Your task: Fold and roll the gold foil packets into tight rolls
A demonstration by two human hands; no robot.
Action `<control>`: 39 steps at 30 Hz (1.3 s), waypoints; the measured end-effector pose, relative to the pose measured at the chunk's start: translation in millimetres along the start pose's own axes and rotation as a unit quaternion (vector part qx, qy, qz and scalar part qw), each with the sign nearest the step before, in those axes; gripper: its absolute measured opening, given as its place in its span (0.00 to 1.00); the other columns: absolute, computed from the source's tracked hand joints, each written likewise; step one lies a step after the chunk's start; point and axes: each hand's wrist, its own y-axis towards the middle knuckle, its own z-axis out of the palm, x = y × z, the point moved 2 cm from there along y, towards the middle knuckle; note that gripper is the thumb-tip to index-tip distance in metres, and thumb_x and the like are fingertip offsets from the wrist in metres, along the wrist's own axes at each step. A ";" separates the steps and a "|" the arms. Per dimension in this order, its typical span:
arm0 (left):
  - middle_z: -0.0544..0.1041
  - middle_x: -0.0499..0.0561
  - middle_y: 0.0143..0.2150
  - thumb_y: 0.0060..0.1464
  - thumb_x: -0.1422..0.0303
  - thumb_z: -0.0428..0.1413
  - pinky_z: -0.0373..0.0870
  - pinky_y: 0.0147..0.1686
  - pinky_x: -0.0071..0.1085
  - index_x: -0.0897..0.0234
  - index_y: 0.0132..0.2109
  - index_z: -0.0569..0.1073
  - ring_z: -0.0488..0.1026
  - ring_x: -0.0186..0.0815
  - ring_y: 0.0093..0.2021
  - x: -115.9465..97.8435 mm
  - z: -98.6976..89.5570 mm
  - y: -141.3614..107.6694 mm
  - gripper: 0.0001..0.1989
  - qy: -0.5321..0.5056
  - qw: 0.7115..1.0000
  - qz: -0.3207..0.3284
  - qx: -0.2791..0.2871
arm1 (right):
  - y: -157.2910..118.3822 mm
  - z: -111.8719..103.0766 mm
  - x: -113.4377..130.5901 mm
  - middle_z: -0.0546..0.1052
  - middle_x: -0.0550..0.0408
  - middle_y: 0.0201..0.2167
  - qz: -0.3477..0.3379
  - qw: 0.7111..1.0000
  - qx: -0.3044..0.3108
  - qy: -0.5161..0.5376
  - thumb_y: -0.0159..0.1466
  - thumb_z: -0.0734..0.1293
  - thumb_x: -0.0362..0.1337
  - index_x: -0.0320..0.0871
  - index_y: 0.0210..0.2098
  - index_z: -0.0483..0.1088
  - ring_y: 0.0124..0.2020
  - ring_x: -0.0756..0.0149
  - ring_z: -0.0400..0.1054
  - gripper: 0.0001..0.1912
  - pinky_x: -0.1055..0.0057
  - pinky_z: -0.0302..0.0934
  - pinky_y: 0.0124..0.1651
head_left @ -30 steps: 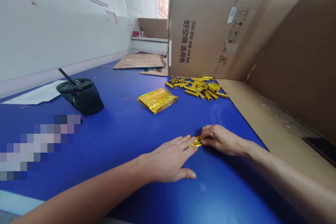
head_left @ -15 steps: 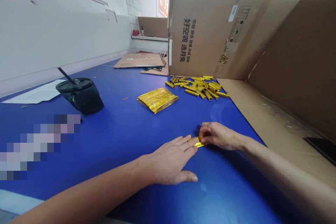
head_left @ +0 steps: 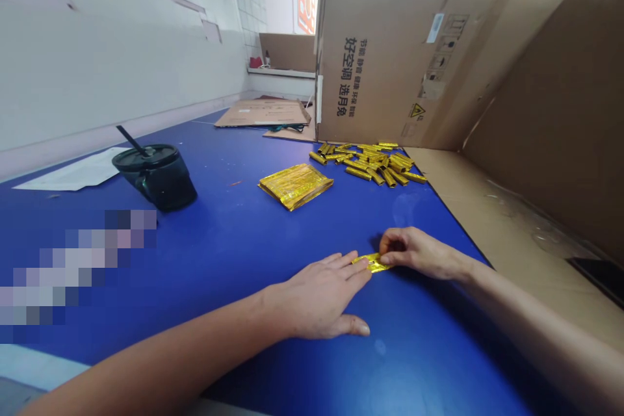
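On the blue table, a small flat strip of shiny gold foil (head_left: pixel 374 264) lies between my hands. My left hand (head_left: pixel 324 296) is flat and open, its fingertips pressing the strip's left end to the table. Fingers curled in a pinch, my right hand (head_left: pixel 414 250) grips the strip at its right end. Farther up the table rests a flat stack of gold foil sheets (head_left: pixel 295 186). Beyond it, near the cardboard, is a loose pile of gold foil tubes (head_left: pixel 373 161).
A dark lidded mug (head_left: pixel 158 179) with a straw stands at left, beside white paper (head_left: pixel 73 170). Tall cardboard (head_left: pixel 390 65) walls off the back and right. Flat cardboard pieces (head_left: pixel 266 113) lie at the far end. A dark flat object (head_left: pixel 597 279) sits at the right edge.
My right hand has shifted slightly right along the strip, and more of the gold foil shows between my hands. My left hand stays flat on it. The view has moved a little.
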 end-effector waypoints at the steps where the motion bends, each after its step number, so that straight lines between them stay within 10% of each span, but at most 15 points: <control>1: 0.52 0.58 0.60 0.49 0.51 0.46 0.45 0.56 0.38 0.69 0.58 0.52 0.45 0.44 0.60 -0.2 0.2 0.1 0.35 0.002 1.000 0.000 0.000 | -3.1 -1.5 -4.6 0.68 0.59 0.23 0.003 1.000 0.000 0.018 0.54 0.62 0.38 0.40 0.27 0.65 0.25 0.71 0.60 0.07 0.75 0.55 0.27; 21: 0.52 0.58 0.60 0.49 0.50 0.45 0.45 0.55 0.38 0.70 0.58 0.52 0.45 0.44 0.60 -1.6 0.7 -2.1 0.35 0.026 1.000 0.007 -0.009 | -1.4 0.0 4.2 0.71 0.57 0.21 0.096 0.960 -0.050 -0.257 0.55 0.59 0.37 0.44 0.24 0.67 0.23 0.69 0.63 0.07 0.75 0.48 0.23; 28: 0.50 0.61 0.60 0.49 0.48 0.43 0.44 0.56 0.39 0.73 0.59 0.49 0.41 0.46 0.60 -4.7 2.2 -4.4 0.38 0.019 1.000 0.003 -0.003 | -21.0 24.8 6.7 0.73 0.50 0.37 0.030 0.910 -0.215 -0.352 0.60 0.57 0.36 0.44 0.38 0.67 0.39 0.61 0.66 0.10 0.67 0.59 0.38; 32: 0.47 0.62 0.61 0.49 0.47 0.42 0.43 0.56 0.39 0.74 0.59 0.47 0.40 0.46 0.61 -5.3 3.3 -3.9 0.40 0.017 1.000 -0.001 0.001 | -29.3 45.6 13.9 0.62 0.48 0.54 -0.091 0.930 -0.145 -0.326 0.63 0.54 0.38 0.42 0.52 0.59 0.56 0.59 0.52 0.19 0.55 0.45 0.55; 39: 0.44 0.64 0.61 0.48 0.47 0.42 0.43 0.56 0.40 0.76 0.59 0.46 0.36 0.45 0.61 -7.8 3.3 -5.7 0.41 0.005 1.000 -0.009 0.013 | -42.4 47.0 17.7 0.45 0.47 0.60 -0.077 0.967 -0.035 -0.240 0.60 0.53 0.50 0.43 0.60 0.42 0.60 0.58 0.37 0.33 0.51 0.37 0.58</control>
